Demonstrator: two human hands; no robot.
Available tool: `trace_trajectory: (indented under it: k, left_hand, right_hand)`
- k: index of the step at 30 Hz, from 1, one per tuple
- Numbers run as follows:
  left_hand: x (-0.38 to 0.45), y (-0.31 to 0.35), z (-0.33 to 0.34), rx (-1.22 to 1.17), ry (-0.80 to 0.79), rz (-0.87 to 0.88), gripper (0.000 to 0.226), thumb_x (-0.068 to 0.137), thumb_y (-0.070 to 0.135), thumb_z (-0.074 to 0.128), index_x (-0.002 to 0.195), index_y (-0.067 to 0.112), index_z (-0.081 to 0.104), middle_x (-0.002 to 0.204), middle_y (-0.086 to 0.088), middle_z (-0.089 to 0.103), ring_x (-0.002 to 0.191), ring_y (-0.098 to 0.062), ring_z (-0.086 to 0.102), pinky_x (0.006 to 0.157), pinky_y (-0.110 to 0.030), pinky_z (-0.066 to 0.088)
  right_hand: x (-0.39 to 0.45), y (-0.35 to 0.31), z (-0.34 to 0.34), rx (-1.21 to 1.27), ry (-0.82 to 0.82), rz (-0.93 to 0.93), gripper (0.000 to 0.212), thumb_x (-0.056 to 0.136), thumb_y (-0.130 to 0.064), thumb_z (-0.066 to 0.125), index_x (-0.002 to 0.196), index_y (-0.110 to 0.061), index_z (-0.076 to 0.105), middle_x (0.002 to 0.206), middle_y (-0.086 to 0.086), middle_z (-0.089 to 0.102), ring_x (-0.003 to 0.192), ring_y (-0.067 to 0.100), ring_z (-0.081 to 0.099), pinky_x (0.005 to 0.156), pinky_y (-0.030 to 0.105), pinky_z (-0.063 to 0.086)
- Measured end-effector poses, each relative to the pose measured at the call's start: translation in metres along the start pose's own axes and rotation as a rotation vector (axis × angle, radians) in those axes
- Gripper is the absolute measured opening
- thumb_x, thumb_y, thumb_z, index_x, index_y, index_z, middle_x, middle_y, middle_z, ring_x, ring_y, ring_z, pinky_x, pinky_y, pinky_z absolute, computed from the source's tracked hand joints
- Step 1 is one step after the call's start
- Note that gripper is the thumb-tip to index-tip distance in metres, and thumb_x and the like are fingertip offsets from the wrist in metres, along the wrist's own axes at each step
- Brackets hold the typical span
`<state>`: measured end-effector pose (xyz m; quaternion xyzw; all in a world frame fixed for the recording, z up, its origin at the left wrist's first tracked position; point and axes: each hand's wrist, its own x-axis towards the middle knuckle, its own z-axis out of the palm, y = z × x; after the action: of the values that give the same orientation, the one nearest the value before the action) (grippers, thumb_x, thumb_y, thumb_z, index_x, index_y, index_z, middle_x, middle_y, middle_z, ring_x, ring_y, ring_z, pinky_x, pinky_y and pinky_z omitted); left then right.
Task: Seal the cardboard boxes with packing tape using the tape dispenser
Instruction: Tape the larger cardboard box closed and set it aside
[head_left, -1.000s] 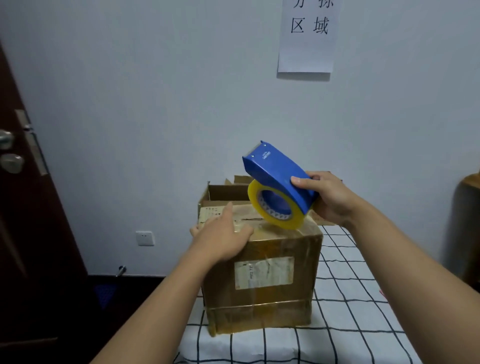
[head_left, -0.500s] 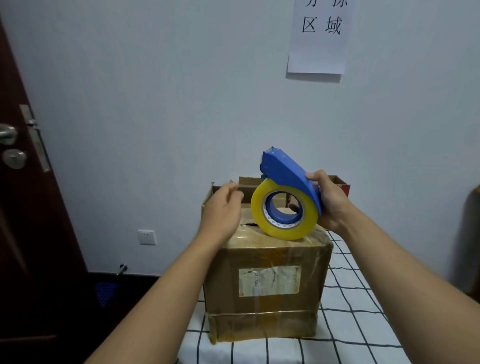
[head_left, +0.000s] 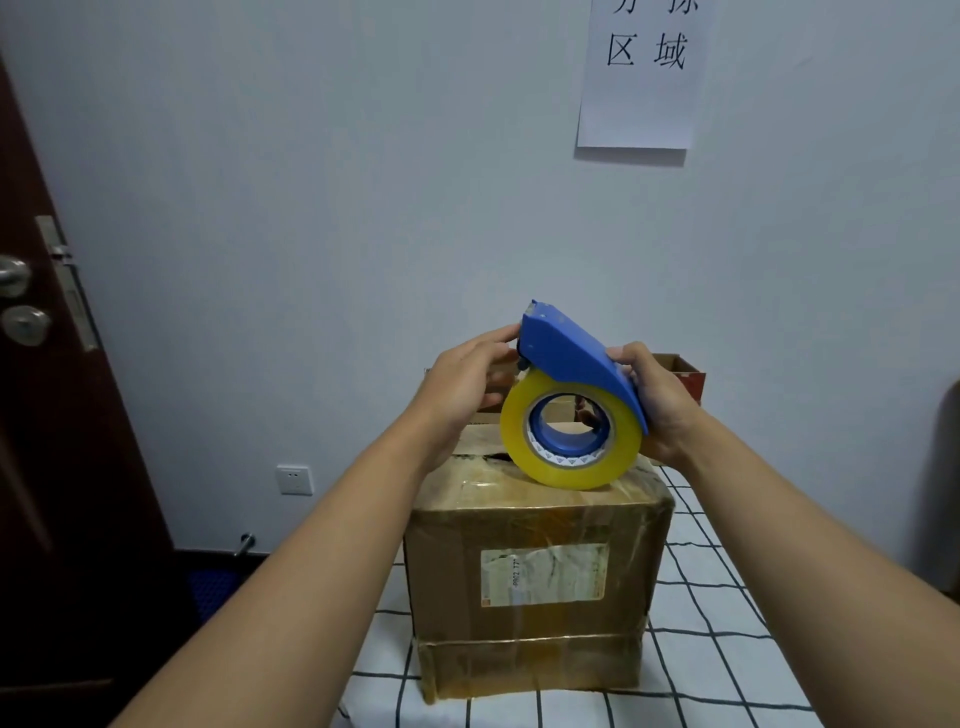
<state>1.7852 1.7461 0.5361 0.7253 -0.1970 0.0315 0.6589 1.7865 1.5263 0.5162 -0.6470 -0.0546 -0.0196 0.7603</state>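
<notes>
Tape dispenser (head_left: 576, 358), blue, with its yellow tape roll (head_left: 569, 436), is held above the top of the cardboard box (head_left: 535, 582), which stands on a checked cloth (head_left: 727, 649). Right hand (head_left: 662, 402) grasps the dispenser's rear end, fingers curled round it. Left hand (head_left: 467, 382) touches the front end near the blade; whether it pinches tape cannot be told. A second box (head_left: 685, 374) stands behind.

Wall sign (head_left: 641, 78) cropped at top
</notes>
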Motion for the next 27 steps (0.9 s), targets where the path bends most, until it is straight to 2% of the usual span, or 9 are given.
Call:
trace_trajectory:
  k: [5, 10, 16, 19, 22, 25, 27]
  left_hand:
    - [-0.001, 0.002, 0.0, -0.026, -0.022, 0.014, 0.038, 0.105, 0.029, 0.035, 0.134, 0.032, 0.06, 0.121, 0.005, 0.068, 0.111, -0.014, 0.064, 0.095, -0.034, 0.051]
    - [-0.002, -0.001, 0.0, -0.13, 0.099, -0.059, 0.03, 0.1, 0.031, 0.047, 0.114, 0.017, 0.069, 0.106, 0.001, 0.073, 0.102, -0.015, 0.069, 0.094, -0.035, 0.055]
    - [0.001, -0.006, 0.0, -0.322, 0.192, -0.159, 0.029, 0.095, 0.034, 0.062, 0.108, 0.008, 0.067, 0.103, -0.009, 0.074, 0.096, -0.018, 0.071, 0.085, -0.029, 0.058]
    - [0.004, -0.004, -0.001, -0.428, 0.22, -0.211, 0.028, 0.091, 0.031, 0.066, 0.103, 0.005, 0.066, 0.099, -0.013, 0.073, 0.091, -0.02, 0.073, 0.079, -0.029, 0.06]
    - [0.006, -0.001, -0.006, -0.504, 0.213, -0.277, 0.038, 0.087, 0.037, 0.069, 0.103, 0.003, 0.065, 0.097, -0.014, 0.074, 0.091, -0.023, 0.073, 0.082, -0.034, 0.06]
    - [0.006, 0.0, -0.011, -0.528, 0.207, -0.309, 0.017, 0.088, 0.019, 0.067, 0.093, 0.004, 0.061, 0.089, -0.016, 0.072, 0.089, -0.026, 0.073, 0.083, -0.036, 0.06]
    - [0.005, 0.001, -0.015, -0.574, 0.222, -0.321, 0.007, 0.087, 0.005, 0.059, 0.094, 0.004, 0.057, 0.089, -0.021, 0.07, 0.08, -0.028, 0.074, 0.075, -0.035, 0.062]
  right_hand:
    - [0.002, 0.001, -0.001, -0.015, -0.019, -0.016, 0.036, 0.094, -0.037, 0.051, 0.099, -0.006, 0.069, 0.077, 0.011, 0.069, 0.063, 0.022, 0.066, 0.058, 0.032, 0.056]
    - [0.005, -0.001, 0.001, -0.035, -0.031, -0.01, 0.037, 0.092, -0.038, 0.053, 0.095, -0.008, 0.074, 0.081, 0.013, 0.07, 0.067, 0.024, 0.067, 0.062, 0.033, 0.057]
    - [0.004, -0.003, 0.004, -0.058, -0.04, -0.015, 0.037, 0.093, -0.038, 0.052, 0.093, -0.008, 0.074, 0.08, 0.013, 0.071, 0.065, 0.022, 0.067, 0.059, 0.031, 0.057]
    - [0.005, -0.004, 0.005, -0.112, -0.047, -0.028, 0.039, 0.094, -0.039, 0.051, 0.1, -0.006, 0.071, 0.08, 0.012, 0.072, 0.065, 0.022, 0.068, 0.058, 0.03, 0.057]
    - [0.005, -0.005, 0.006, -0.167, -0.054, -0.046, 0.04, 0.093, -0.041, 0.052, 0.106, -0.007, 0.068, 0.082, 0.011, 0.072, 0.068, 0.022, 0.069, 0.06, 0.03, 0.057]
    - [0.007, -0.007, 0.009, -0.236, -0.079, -0.085, 0.047, 0.086, -0.049, 0.057, 0.107, -0.009, 0.069, 0.085, 0.013, 0.072, 0.072, 0.024, 0.067, 0.064, 0.032, 0.057]
    - [0.007, -0.01, 0.011, -0.291, -0.115, -0.127, 0.054, 0.08, -0.056, 0.061, 0.106, -0.01, 0.072, 0.089, 0.014, 0.072, 0.075, 0.025, 0.068, 0.068, 0.033, 0.057]
